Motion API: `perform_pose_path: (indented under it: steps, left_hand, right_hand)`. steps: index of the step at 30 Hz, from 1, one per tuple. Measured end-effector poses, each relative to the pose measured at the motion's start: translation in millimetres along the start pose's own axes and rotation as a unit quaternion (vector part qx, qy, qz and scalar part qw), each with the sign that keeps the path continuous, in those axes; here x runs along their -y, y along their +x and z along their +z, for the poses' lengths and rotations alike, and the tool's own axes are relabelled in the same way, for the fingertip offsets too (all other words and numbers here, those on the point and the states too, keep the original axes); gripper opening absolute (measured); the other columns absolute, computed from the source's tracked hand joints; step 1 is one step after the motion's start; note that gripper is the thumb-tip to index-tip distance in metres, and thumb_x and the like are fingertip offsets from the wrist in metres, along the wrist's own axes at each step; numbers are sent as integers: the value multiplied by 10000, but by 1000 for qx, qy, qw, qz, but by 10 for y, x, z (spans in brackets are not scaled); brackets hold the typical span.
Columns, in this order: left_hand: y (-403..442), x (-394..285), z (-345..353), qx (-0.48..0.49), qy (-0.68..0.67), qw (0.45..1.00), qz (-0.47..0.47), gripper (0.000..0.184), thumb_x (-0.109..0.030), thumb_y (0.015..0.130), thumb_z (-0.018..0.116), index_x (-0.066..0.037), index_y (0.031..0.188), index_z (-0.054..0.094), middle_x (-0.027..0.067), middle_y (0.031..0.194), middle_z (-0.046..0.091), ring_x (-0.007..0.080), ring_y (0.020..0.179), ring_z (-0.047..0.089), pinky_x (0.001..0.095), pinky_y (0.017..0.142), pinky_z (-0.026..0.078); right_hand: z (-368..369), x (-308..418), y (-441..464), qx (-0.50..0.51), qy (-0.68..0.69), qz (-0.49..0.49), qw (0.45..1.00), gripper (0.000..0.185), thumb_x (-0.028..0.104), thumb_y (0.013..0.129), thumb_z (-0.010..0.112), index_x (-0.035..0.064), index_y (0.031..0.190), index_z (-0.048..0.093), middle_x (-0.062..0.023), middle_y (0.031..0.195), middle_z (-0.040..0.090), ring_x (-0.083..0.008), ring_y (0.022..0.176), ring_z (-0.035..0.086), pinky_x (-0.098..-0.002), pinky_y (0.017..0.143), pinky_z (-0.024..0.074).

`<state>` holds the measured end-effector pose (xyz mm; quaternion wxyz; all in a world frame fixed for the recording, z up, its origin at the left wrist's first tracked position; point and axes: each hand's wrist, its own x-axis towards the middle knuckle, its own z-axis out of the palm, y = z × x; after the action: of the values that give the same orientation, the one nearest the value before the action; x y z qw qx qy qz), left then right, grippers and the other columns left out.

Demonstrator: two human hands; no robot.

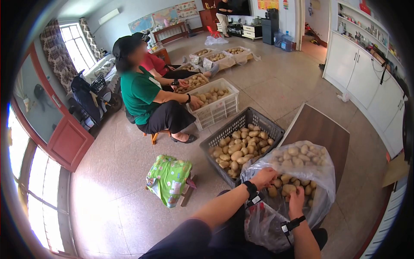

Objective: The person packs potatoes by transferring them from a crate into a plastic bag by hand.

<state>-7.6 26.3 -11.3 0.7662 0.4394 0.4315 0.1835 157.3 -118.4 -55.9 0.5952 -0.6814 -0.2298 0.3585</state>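
A clear plastic bag point(325, 172) full of potatoes lies open on a dark brown board point(321, 125) at the right. My left hand point(264, 178) is closed at the bag's near left edge; what its fingers hold is too small to make out. Just right of it, my right hand point(296, 199) is closed around a potato point(289, 189) at the mouth of the bag. Beyond my left hand stands a dark grey crate point(207, 151) holding many potatoes point(241, 146). Both wrists carry black bands.
A stool with a green cover point(169, 179) stands at the left. A person in a green shirt point(138, 95) sits by a white crate point(217, 114) of potatoes, another person beyond. More potato boxes point(220, 60) lie farther back. White cabinets point(358, 73) line the right.
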Motion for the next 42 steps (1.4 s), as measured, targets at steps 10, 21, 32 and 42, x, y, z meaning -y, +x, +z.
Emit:
perform_pose_path:
  steps: [10,21,32,42]
  left_hand:
    - [-163,-129,70,115,-34,993,-15,352,-379,933,580,-63,1088,596,44,877,617,150,643,586,287,525,489]
    - [-52,-147,-107,99,-191,976,17,281,-321,938,579,-83,1084,604,54,927,643,164,633,594,275,489,463]
    - [106,-82,-272,16,-233,972,31,223,-303,952,567,-90,1014,581,45,861,612,175,644,538,309,569,454]
    - [26,-177,-211,-11,-201,979,19,270,-322,941,577,-74,1047,578,57,864,625,180,628,572,303,532,513]
  right_hand:
    - [370,426,-215,141,94,-62,984,348,44,901,563,35,1235,466,-60,1131,566,-137,916,590,-259,732,509]
    - [337,1506,-584,214,76,-261,938,425,447,973,468,31,978,558,-62,816,512,-173,688,515,-338,744,466]
    - [-411,3099,-1605,535,339,-434,640,605,575,973,399,53,738,596,-72,799,567,-252,764,602,-446,796,490]
    - [-490,3136,-1796,540,362,-434,623,598,578,967,396,52,768,601,-75,829,568,-268,798,593,-445,809,479]
